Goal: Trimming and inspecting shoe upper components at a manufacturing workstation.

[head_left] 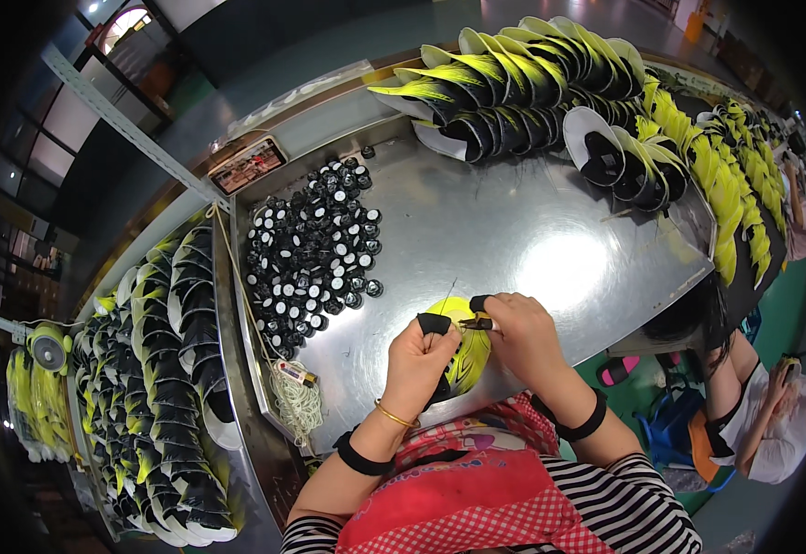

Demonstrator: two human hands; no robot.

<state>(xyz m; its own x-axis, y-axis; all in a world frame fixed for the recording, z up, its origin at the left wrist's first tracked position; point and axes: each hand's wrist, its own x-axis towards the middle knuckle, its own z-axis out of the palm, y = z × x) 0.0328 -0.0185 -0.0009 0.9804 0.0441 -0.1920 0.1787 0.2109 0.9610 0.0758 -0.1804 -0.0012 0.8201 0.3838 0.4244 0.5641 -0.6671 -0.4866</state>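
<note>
Yellow-and-black piece [470, 366], one, over metal bench [449, 226]. Left hand [417, 362]: grip pinching its edge. Right hand [525, 340]: grip around small dark tool [479, 324].

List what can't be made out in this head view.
All in the head view:
Yellow-black piece: parts covered by the left hand and right hand.
Small tool in the right hand's grip: partly covered by that hand.
Screen by the metal table: picture too small.
Co-worker's hand: too small to tell whether it holds anything.

A phone [248, 166] sits upper left, while a pink-and-black slipper [617, 370] lies near a blue seat [673, 423].
</note>
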